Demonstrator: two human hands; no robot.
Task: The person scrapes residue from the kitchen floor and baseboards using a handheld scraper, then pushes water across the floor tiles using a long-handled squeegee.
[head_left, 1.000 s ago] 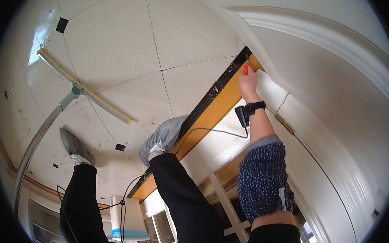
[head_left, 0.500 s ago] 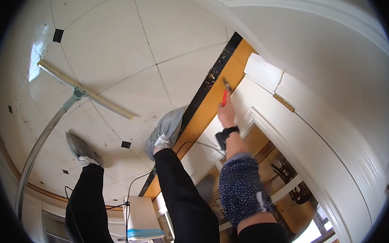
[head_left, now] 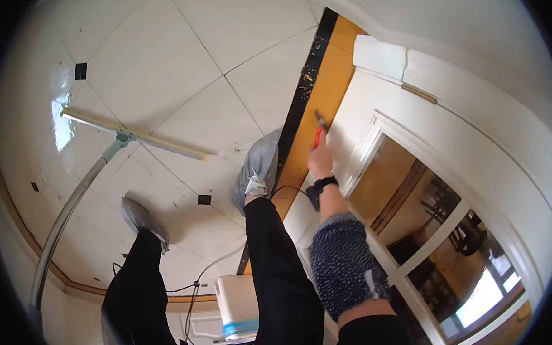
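The red-handled tool (head_left: 318, 137) is over the yellow band (head_left: 340, 59) along the foot of the white woodwork, its metal end pointing to the far side, and there's the right hand (head_left: 320, 160) behind it, fingers clamped round the red grip. It's come away from the far end of the black strip (head_left: 300, 102), where it was a second ago, so its tip is off that strip now and none of the pale crumbs scattered there are being touched. The view has swung too: far more of the glazed door (head_left: 431, 242) is showing over on the right. A black wristband (head_left: 325, 183) sits behind the hand, and then a spotted sleeve cover (head_left: 343, 262). Just left of the strip, a foot in a grey shoe cover (head_left: 262, 164); its partner (head_left: 142, 217) is planted farther left on the pale tiles (head_left: 158, 60). Beyond them lies the long-poled floor wiper (head_left: 168, 146). Near side, a pale bin (head_left: 236, 297) with a blue liner stands close to some dark cables (head_left: 196, 283), partly cut off by the leg. The left hand is out of sight, so I can't tell how its fingers are. The tool's metal end is small and blurred; whether it touches the band, I can't say.
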